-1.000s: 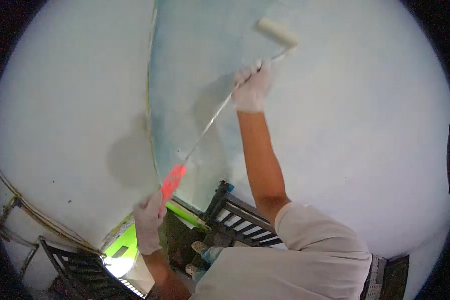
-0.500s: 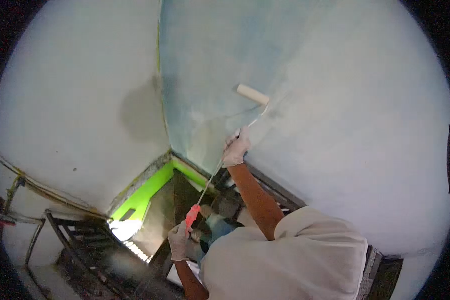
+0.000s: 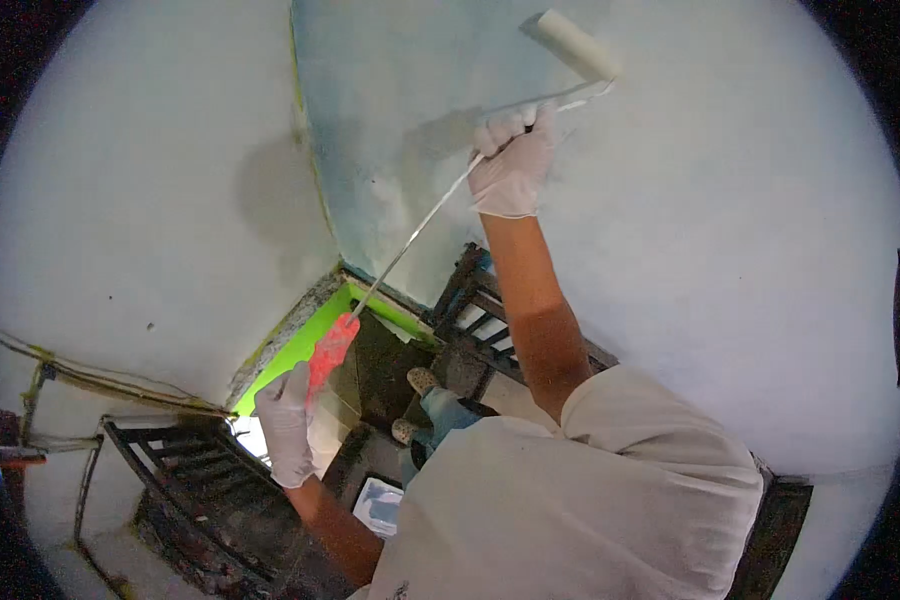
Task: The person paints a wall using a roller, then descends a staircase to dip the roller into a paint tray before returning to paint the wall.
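Note:
A paint roller (image 3: 577, 46) with a white sleeve lies against the upper wall, where white paint meets a pale blue patch (image 3: 390, 60). Its long metal rod runs diagonally down to a red-orange handle (image 3: 332, 348). My right hand (image 3: 513, 160), in a white glove, is wrapped round the rod just below the roller frame. Lower down, my gloved left hand (image 3: 288, 420) is closed round the end of the handle.
Below me are my feet in shoes (image 3: 422, 380) on a dark surface. A tray with paint (image 3: 378, 505) lies near my left forearm. Dark slatted wooden furniture (image 3: 185, 470) stands at lower left, and a dark wooden rail (image 3: 485, 310) runs along the wall. A bright green band (image 3: 290, 355) edges the corner.
The roller has moved up and to the right across the wall. Both hands have risen with it, the left one also shifting left. More of the feet and the paint tray shows.

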### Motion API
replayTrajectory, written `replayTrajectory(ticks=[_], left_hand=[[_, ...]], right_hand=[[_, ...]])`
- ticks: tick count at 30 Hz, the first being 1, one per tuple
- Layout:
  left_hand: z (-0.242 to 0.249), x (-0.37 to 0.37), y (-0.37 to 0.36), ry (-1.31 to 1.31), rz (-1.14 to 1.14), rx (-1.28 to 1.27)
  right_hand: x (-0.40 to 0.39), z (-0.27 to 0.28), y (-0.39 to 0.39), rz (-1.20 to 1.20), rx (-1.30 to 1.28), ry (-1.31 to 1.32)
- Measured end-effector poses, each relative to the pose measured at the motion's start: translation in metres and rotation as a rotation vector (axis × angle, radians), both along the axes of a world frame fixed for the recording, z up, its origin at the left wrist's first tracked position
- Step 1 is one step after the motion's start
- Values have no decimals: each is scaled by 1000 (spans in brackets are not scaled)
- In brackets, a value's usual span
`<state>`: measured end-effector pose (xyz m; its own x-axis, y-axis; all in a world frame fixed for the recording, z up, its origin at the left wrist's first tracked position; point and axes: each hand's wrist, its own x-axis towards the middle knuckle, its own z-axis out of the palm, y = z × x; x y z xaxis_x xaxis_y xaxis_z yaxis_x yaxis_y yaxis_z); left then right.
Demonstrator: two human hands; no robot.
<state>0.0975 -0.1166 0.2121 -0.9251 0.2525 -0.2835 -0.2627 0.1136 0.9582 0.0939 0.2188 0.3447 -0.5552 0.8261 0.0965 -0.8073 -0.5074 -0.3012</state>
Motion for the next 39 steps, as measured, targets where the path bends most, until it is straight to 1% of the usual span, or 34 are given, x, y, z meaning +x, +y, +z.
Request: replayTrajectory(ticks=[1, 3, 4, 5, 6, 7, 9, 10, 11, 12, 13, 14, 15, 16, 17, 19, 20, 21, 22, 24, 25, 26, 28, 29, 30, 31, 32, 33, 34, 35, 36, 37, 38, 39], left_hand=[[0, 3, 0, -4, 5, 1], [-10, 13, 1, -121, -20, -28], [-39, 20, -9, -133, -12, -1], [-68, 27, -19, -145, -3, 26], [-62, 36, -21, -361, 3, -63], [-68, 43, -28, -374, 12, -75], [-85, 57, -37, -443, 53, -170], [-92, 58, -39, -451, 58, -184], [-97, 58, -37, -449, 70, -254], [-100, 57, -38, -444, 78, -324], [-100, 53, -41, -373, 30, -335], [-101, 52, -45, -368, 25, -342], [-96, 50, -46, -331, 58, -299], [-89, 43, -46, -289, 94, -250], [-78, 40, -52, -264, 74, -216], [-41, 35, -46, -261, 92, -169], [-30, 34, -44, -255, 113, -121], [-30, 29, -52, -178, 27, -100], [-24, 29, -50, -184, 26, -101], [-9, 25, -46, -177, 45, -134], [-3, 27, -46, -173, 2, -128], [-7, 29, -45, -176, 9, -135], [-16, 35, -42, -263, 139, -144], [-14, 34, -48, -307, 41, -265], [-17, 36, -46, -315, 46, -275], [-22, 37, -44, -323, 71, -316], [-26, 41, -41, -329, 97, -359], [-34, 38, -39, -337, 78, -420], [-40, 37, -35, -340, 87, -426], [-42, 38, -31, -319, 73, -418], [-47, 35, -27, -291, 60, -405], [-47, 34, -25, -227, 16, -469], [-46, 32, -25, -221, 13, -473], [-37, 32, -17, -204, -8, -511]], right_hand=[[-2, -3, -3, 5, 1, -4], [-3, -24, -5, -127, 27, -198], [-5, -41, -12, -135, -24, -275], [-5, -67, -19, -143, -80, -355], [-7, -100, -20, -108, -106, -363], [-8, -136, -23, -73, -140, -382], [-10, -202, -28, -103, -258, -513], [-13, -234, -28, -98, -272, -523], [-15, -264, -25, -107, -347, -583], [-14, -274, -27, -119, -423, -642], [-13, -281, -24, -61, -467, -643], [-11, -287, -22, -65, -475, -639], [-12, -279, -22, -100, -487, -647], [-17, -261, -23, -132, -491, -652], [-18, -243, -24, -133, -497, -650], [-15, -184, -28, -54, -359, -427], [-18, -161, -28, -80, -299, -393], [-21, -139, -27, -103, -234, -357], [-18, -118, -29, -104, -235, -364], [-13, -94, -29, -2, -245, -230], [-13, -103, -27, 6, -251, -235], [-15, -120, -27, -21, -223, -271], [-18, -157, -30, -40, -209, -309], [-18, -176, -32, -50, -280, -395], [-20, -200, -34, -59, -352, -485], [-25, -228, -34, -105, -437, -439], [-23, -252, -31, -98, -447, -446], [-24, -273, -27, -94, -551, -517], [-25, -294, -25, -89, -656, -587], [-24, -318, -22, -84, -664, -587], [-27, -338, -17, -81, -691, -641], [-29, -345, -15, -81, -720, -695], [-31, -352, -12, -82, -726, -690], [-30, -348, -8, -84, -697, -663]])
